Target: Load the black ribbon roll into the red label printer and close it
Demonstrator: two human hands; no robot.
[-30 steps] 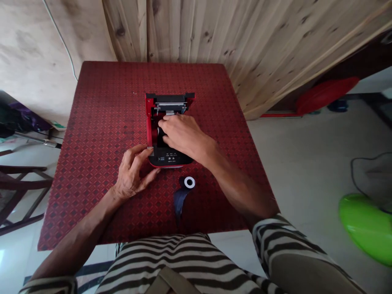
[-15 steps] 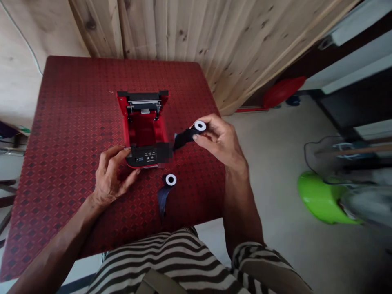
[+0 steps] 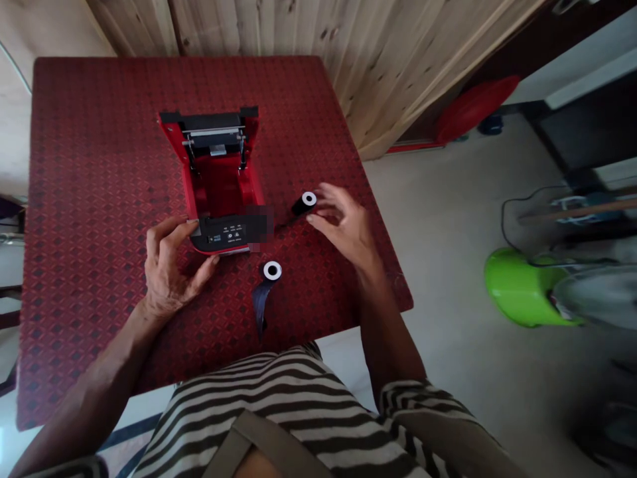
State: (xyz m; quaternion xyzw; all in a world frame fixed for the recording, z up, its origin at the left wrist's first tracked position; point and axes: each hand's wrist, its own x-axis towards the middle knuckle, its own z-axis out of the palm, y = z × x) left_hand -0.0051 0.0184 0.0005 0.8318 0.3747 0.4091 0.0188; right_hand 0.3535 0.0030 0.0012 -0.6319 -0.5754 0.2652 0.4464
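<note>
A red and black label printer (image 3: pixel 226 229) stands on the table with its lid raised and its red inner bay (image 3: pixel 223 189) showing. My left hand (image 3: pixel 172 272) grips its front left corner, fingers on top and thumb at the front edge. To the right of the printer, a small dark roll (image 3: pixel 301 203) with a white ring-shaped end lies on the table, its dark strip trailing toward the printer. My right hand (image 3: pixel 343 222) is just beside that roll, fingers apart and nothing held. A second similar roll (image 3: pixel 272 271) sits in front of the printer with its strip hanging toward me.
The red patterned table (image 3: pixel 99 153) stands against a wood-panelled wall (image 3: pixel 259 30). On the floor to the right are a green tub (image 3: pixel 517 289) and a cord. A red object (image 3: pixel 478 109) leans by the wall farther back.
My right hand has let go of the roll, which now rests on the table right of the printer. My left hand stays on the printer. The whole view has shifted slightly.
</note>
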